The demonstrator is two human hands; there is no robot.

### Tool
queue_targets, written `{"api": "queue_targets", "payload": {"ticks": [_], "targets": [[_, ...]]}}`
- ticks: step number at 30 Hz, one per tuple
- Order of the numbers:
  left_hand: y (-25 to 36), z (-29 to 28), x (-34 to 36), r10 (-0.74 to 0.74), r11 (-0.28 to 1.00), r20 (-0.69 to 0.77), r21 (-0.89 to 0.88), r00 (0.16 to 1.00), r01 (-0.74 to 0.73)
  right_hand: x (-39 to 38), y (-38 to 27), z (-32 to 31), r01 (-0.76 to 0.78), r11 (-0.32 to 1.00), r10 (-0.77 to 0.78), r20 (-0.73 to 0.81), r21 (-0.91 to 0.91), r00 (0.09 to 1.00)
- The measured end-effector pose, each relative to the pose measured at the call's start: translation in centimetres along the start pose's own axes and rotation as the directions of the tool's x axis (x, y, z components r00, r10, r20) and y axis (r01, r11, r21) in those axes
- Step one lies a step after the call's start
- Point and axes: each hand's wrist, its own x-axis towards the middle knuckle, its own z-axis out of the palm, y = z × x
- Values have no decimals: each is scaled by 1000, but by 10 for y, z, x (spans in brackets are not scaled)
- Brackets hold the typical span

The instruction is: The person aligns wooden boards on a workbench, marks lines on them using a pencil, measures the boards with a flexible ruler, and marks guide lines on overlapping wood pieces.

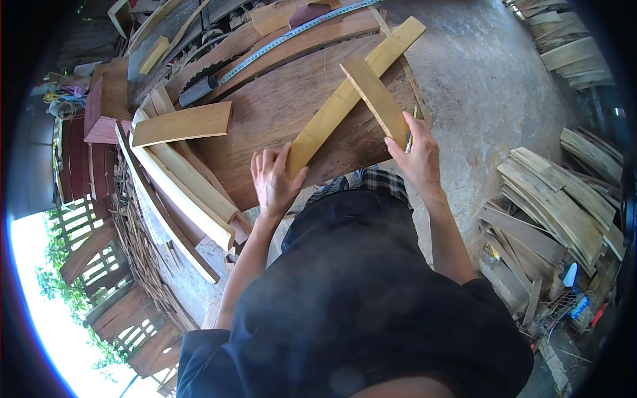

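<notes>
Two hands press crossed strips: left hand (273, 180) flat on long strip (352, 93), right hand (417, 156) grasping short strip (376, 97).

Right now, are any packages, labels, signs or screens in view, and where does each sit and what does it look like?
No signs or screens show.
Long steel measuring tape: lies along the far planks at the top, a thin blue-grey strip with fine printed marks.
Small blue and white container: among scrap wood at the lower right, too small to tell more.
Pale yellow wooden slat under both hands bears no label.
</notes>
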Motion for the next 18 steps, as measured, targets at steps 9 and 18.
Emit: {"api": "queue_targets", "payload": {"ticks": [9, 18], "targets": [[10, -10, -9, 36, 999, -34, -29, 999, -37, -12, -31, 20, 140, 990, -142, 153, 25, 978], [20, 24, 55, 62, 991, -4, -115, 998, -62, -11, -44, 31, 198, 980, -186, 238, -28, 953]]}}
